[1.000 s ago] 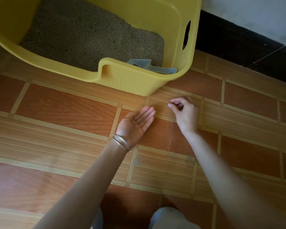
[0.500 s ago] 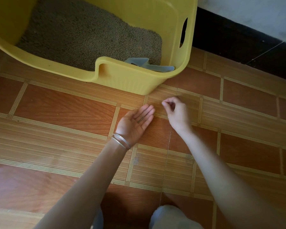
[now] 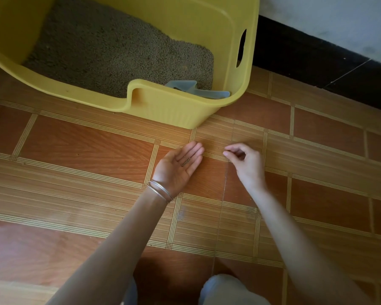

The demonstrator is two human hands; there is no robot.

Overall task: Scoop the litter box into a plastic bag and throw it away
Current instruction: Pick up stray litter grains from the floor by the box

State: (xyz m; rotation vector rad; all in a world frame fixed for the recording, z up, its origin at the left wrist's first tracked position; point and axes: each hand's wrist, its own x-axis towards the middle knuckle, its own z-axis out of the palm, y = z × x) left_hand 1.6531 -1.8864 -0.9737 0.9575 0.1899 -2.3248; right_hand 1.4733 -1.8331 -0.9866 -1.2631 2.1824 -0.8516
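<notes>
- The yellow litter box (image 3: 185, 115) sits on the tiled floor (image 3: 75, 155) up at about eleven o'clock from the hands, its near right corner just beyond them.
- Grey-brown litter (image 3: 110, 47) fills its bottom; it looks loose and grainy, so I'd expect it to pour and scatter rather than hold a shape.
- A pale blue scoop (image 3: 198, 90) lies inside against the near wall, at twelve o'clock from the hands. Its flat handle end points right, and that looks like the natural place to take hold. It seems light, stiff plastic.
- The left hand (image 3: 180, 166) lies palm up and flat on the floor, fingers relaxed, with a small dark line of grains (image 3: 185, 162) resting in the palm, grasping nothing.
- The right hand (image 3: 246, 164), at three o'clock from the left and just apart from it, has thumb and forefinger pinched together low over the floor. Whether a grain is between them I cannot tell; it is too small.
- Single grains would be light and fiddly, easy to drop from an open palm.
- No plastic bag is in sight.
- Two thin bangles (image 3: 160, 191) circle the left wrist.
</notes>
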